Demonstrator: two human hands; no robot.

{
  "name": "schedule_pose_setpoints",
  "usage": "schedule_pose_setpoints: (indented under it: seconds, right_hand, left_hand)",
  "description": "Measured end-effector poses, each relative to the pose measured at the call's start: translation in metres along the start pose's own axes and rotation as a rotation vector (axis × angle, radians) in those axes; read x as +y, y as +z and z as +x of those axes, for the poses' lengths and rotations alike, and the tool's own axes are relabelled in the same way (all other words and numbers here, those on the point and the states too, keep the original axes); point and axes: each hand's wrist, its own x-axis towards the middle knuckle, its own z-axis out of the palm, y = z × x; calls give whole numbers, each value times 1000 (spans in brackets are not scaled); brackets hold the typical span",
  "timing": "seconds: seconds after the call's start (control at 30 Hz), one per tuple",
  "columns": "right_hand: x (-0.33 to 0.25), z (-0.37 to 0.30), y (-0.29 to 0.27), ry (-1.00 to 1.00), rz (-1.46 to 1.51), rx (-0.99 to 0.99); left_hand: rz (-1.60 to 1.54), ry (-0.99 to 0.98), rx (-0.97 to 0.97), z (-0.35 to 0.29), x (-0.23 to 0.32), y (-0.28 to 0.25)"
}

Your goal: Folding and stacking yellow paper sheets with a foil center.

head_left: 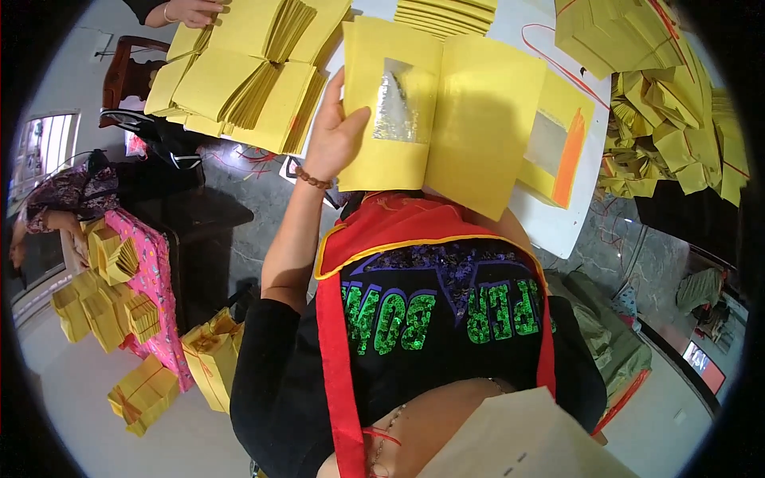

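Note:
My left hand (337,134), with a brown bead bracelet at the wrist, grips the left edge of a yellow folded paper sheet (484,119). Its thumb lies on the front and its fingers go behind. The sheet is opened like a book, and a silver foil patch (398,107) shows on its left half. Behind the right half my right hand is hidden; only a bit of that forearm (510,229) shows below. Partly covered by the sheet, another yellow paper piece (575,131) with silver foil and an orange stripe lies on the white table (558,236).
Stacked yellow paper bundles (239,88) cover the table's left side, where another person's hand (191,11) rests. More yellow bundles (661,119) pile up at right. Red cord (558,57) lies on the table. At left, another person's patterned sleeve (68,191) is near a pink cloth (155,275).

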Motion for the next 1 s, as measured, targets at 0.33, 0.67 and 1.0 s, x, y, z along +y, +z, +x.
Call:
schedule_pose_setpoints:
  seconds: [0.33, 0.67, 1.0]
  right_hand:
    - [-9, -10, -2, 3, 79, -103]
    - [-35, -21, 30, -40, -121, 118]
    - [-106, -42, -6, -65, 58, -385]
  left_hand:
    - [4, 7, 38, -11, 5, -35]
    - [-107, 64, 89, -14, 15, -52]
    - [-497, -63, -59, 17, -30, -15]
